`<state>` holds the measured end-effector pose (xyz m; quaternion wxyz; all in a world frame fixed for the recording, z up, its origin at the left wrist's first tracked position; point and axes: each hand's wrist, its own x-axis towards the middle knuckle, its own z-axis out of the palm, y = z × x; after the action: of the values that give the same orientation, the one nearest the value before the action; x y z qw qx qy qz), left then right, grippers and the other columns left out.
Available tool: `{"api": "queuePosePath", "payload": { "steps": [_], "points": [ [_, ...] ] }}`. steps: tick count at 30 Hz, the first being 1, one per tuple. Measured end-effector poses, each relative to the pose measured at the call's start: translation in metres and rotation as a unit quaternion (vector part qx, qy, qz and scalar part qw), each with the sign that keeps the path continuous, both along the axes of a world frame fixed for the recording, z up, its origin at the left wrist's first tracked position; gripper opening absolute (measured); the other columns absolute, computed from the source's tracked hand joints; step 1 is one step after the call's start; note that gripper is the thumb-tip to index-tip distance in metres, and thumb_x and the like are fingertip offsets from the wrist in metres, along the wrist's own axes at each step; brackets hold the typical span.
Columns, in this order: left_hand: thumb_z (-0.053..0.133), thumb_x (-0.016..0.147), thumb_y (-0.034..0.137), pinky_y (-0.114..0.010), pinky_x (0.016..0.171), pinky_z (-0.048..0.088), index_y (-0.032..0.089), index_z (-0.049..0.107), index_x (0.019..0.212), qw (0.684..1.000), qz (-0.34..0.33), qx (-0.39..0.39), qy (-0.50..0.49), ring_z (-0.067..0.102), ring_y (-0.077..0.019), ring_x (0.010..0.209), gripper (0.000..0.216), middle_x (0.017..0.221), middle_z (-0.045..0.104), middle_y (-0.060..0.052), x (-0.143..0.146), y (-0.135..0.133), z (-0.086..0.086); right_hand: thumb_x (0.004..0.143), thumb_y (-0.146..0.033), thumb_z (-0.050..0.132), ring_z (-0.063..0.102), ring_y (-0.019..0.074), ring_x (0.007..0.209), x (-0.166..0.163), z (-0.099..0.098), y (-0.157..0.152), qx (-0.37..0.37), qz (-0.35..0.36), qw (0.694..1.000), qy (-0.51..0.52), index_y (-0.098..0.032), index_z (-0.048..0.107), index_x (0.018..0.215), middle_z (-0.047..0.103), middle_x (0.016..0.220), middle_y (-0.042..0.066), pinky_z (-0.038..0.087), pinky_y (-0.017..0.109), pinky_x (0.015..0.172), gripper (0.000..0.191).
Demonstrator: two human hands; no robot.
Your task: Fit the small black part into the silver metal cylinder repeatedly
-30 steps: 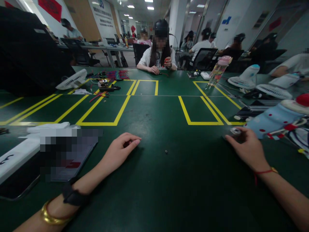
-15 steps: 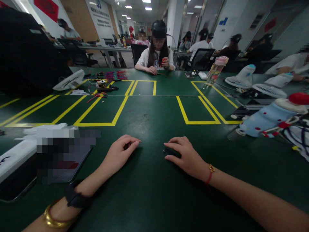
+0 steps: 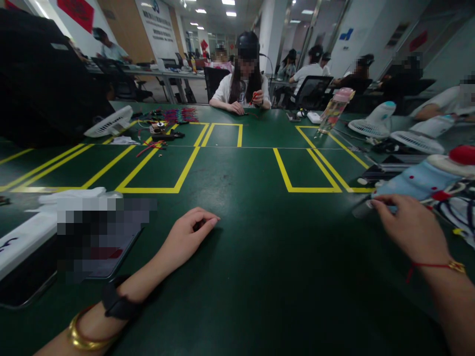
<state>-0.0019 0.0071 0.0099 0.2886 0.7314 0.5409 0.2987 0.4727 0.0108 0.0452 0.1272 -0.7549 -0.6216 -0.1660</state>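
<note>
My left hand (image 3: 193, 230) rests on the green table (image 3: 230, 296), fingers curled and thumb tip pressed to the index finger. Anything inside that pinch is too small or hidden to name. Far to the right, my right hand (image 3: 411, 225) has thumb and index finger closed at the pale round end of a small dark cylinder (image 3: 360, 208) lying on the table. Its other fingers are curled and largely out of sight. Just behind this hand lies a light-blue bottle (image 3: 415, 179) with red dots and a red top.
A phone (image 3: 115, 264) and a white box (image 3: 27, 242) lie at left. Yellow tape lines (image 3: 148, 190) mark the table. Beyond them are coloured wires (image 3: 178, 115), white fans (image 3: 373, 121), a clear pink-lidded bottle (image 3: 334, 111) and a seated person (image 3: 241, 94). A black bag (image 3: 48, 84) stands far left.
My right hand has moved from the table's middle to the right, to the small cylinder. The small black piece with a metal tip at its fingers no longer shows. My left hand stays put.
</note>
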Motion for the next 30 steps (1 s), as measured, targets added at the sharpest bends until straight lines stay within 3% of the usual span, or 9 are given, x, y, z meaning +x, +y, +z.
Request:
{"api": "queuePosePath", "payload": {
  "steps": [3,16,20,23,30],
  "points": [
    [0.05,0.09,0.042,-0.032,0.072,0.046,0.023,0.068,0.095,1.0,-0.004,-0.003,-0.001,0.06,-0.0201,0.086,0.027,0.097,0.065,-0.004,-0.002,0.0,-0.001,0.085,-0.042,0.046,0.057,0.0211,0.082,0.013,-0.004,0.0,-0.046,-0.04,0.997,0.055,-0.018,0.063,0.097,0.065,0.094,0.011,0.039,0.033,0.073,0.031],
    [0.051,0.089,0.041,-0.034,0.081,0.047,0.023,0.069,0.092,1.0,-0.014,-0.008,-0.003,0.061,-0.021,0.091,0.026,0.099,0.066,-0.004,-0.003,0.001,-0.001,0.08,-0.041,0.053,0.055,0.0161,0.067,0.009,0.001,0.0,-0.05,-0.062,0.99,0.112,-0.02,0.065,0.096,0.065,0.085,0.008,0.039,0.03,0.066,0.029],
    [0.051,0.089,0.041,-0.034,0.08,0.047,0.024,0.069,0.093,1.0,-0.016,-0.012,-0.001,0.061,-0.0211,0.092,0.025,0.1,0.065,-0.004,-0.004,0.001,-0.002,0.075,-0.046,0.058,0.057,0.0173,0.068,0.006,-0.001,-0.001,-0.019,-0.102,0.975,0.194,-0.022,0.066,0.106,0.065,0.082,0.008,0.04,0.031,0.063,0.04],
    [0.051,0.089,0.041,-0.033,0.079,0.047,0.024,0.069,0.094,1.0,-0.018,-0.011,0.002,0.06,-0.0209,0.091,0.025,0.1,0.065,-0.004,-0.004,0.0,-0.002,0.073,-0.05,0.059,0.058,0.0181,0.07,0.006,-0.005,0.0,0.01,-0.122,0.968,0.217,-0.02,0.068,0.099,0.066,0.081,0.009,0.04,0.031,0.063,0.041],
    [0.051,0.09,0.039,-0.034,0.082,0.046,0.024,0.068,0.095,0.999,-0.026,-0.019,-0.003,0.06,-0.0206,0.092,0.023,0.101,0.064,-0.004,-0.004,0.0,0.0,0.074,-0.044,0.061,0.059,0.0171,0.076,-0.001,-0.001,-0.002,-0.015,-0.117,0.952,0.282,-0.021,0.065,0.102,0.066,0.091,0.01,0.041,0.03,0.065,0.038]
  ]
}}
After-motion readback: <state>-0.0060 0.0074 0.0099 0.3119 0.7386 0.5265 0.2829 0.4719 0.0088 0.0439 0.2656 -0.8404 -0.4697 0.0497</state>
